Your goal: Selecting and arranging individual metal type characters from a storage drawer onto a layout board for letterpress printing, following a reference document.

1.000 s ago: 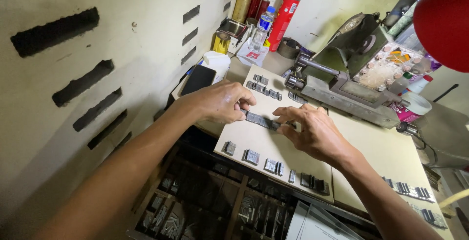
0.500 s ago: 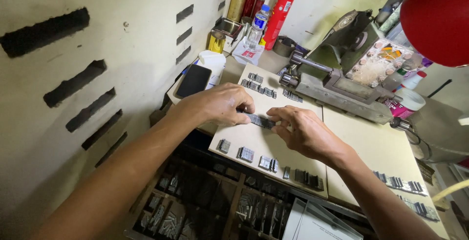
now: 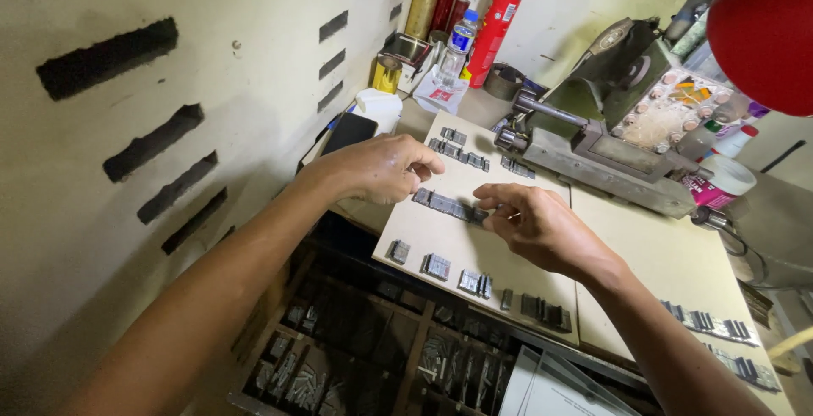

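Head view: both hands (image 3: 457, 196) pinching type row (image 3: 449, 205).

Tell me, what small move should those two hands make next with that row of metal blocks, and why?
Probably press the row of metal type blocks together from both ends. The left hand sits at one end and the right hand at the other, and the row on the pale board looks slightly uneven.

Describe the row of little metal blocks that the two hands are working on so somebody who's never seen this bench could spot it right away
Start at the pale board lying in front of the grey-green machine. Near its middle lies a short row of grey metal type blocks, the left hand at one end and the right hand at the other. Other rows sit near the board's far and near edges, but only this one lies between both hands.
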